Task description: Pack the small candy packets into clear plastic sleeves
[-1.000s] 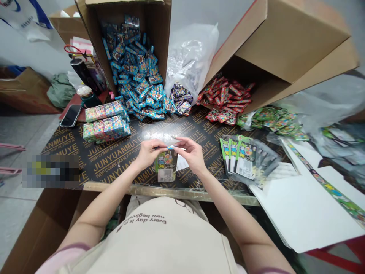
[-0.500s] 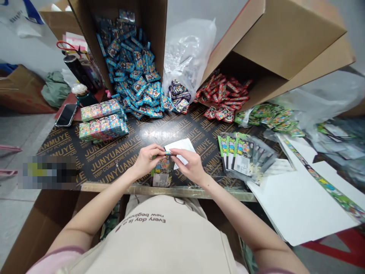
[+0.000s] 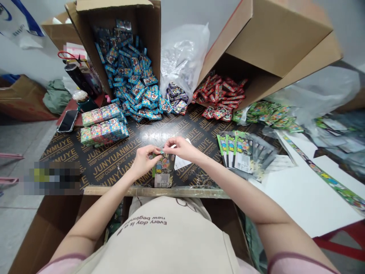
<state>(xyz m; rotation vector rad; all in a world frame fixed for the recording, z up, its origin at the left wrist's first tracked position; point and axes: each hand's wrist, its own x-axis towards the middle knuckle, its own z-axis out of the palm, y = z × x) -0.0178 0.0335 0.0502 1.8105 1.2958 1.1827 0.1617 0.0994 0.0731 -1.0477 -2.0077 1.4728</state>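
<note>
While the dark tabletop fills the middle of my head view, the printed pouch sits near its front edge; whether it lies flat or tips up, I can't tell. I judge it light, thin and floppy, its film rather slippery, so a top corner is where I'd take hold. The left hand is curled to a narrow pinch at the pouch's top, thumb and forefinger on a small blue-green packet. The right hand pinches the packet's other end, fingertips nearly meeting; the packet, I'd guess, is stiffer.
</note>
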